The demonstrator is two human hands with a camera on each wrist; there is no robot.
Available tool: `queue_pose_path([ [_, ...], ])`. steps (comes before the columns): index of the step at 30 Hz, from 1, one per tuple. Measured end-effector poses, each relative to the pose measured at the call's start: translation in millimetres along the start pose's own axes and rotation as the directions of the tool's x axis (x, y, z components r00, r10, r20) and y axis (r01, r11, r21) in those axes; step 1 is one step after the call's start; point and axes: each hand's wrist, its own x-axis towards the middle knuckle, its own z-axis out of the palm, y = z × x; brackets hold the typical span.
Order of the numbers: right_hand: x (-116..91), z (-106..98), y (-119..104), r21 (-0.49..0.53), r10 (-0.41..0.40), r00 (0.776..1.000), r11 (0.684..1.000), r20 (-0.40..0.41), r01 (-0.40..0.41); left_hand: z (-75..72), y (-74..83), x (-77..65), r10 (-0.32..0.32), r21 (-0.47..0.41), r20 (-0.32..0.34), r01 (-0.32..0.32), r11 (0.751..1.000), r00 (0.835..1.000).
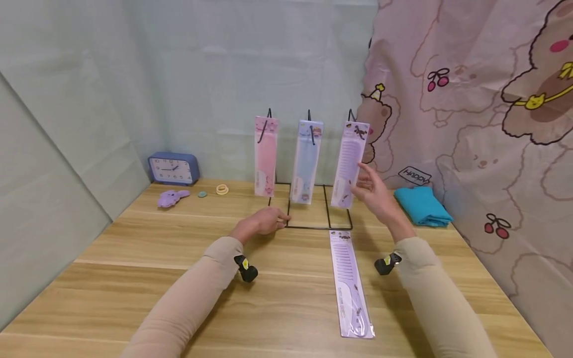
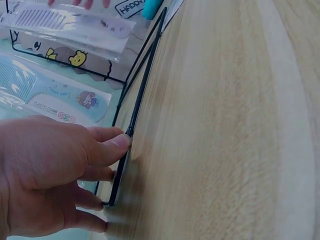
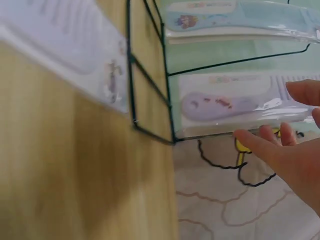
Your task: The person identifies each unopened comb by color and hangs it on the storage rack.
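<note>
A black wire display rack [image 1: 309,227] stands on the table with packaged plastic combs on its hooks: a pink comb [image 1: 266,159], a blue comb [image 1: 306,164] and a purple comb [image 1: 349,166]. With thumb and forefinger my left hand [image 1: 266,221] pinches the front base wire near its left end, as the left wrist view shows. My right hand [image 1: 373,191] is at the right edge of the hanging purple comb, fingers spread and fingertips right at the package. Another packaged purple comb [image 1: 344,278] lies flat on the table in front of the rack.
At the back left are a blue clock [image 1: 173,168], a purple hair clip-like item [image 1: 171,198], a small green disc [image 1: 202,194] and yellowish rings [image 1: 222,189]. A folded turquoise cloth [image 1: 423,206] lies at the right by the patterned curtain [image 1: 474,114].
</note>
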Motion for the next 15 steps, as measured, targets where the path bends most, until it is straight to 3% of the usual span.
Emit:
queue_pose_path([
  [6, -10.3, -0.6, 15.4, 0.046, 0.053, 0.999, 0.998, 0.010, -0.053, 1.0, -0.6, -0.1, -0.020, -0.007, 0.004, 0.020, 1.000, 1.000],
  [9, -19.5, -1.5, 18.9, 0.017, 0.077, 0.996, 0.997, 0.038, -0.078, 1.6, -1.3, 0.8, -0.019, -0.006, 0.003, 0.019, 1.000, 1.000],
  [12, -32.1, -2.1, 20.8, -0.083, 0.139, 0.984, 0.988, 0.107, -0.131, 1.7, -1.4, 1.0, -0.021, -0.015, 0.002, 0.021, 1.000, 1.000],
  [15, -46.3, -1.9, 20.9, -0.256, 0.232, 0.952, 0.950, 0.200, -0.178, 1.2, -0.8, 0.7, -0.022, -0.024, 0.002, 0.022, 0.999, 1.000],
])
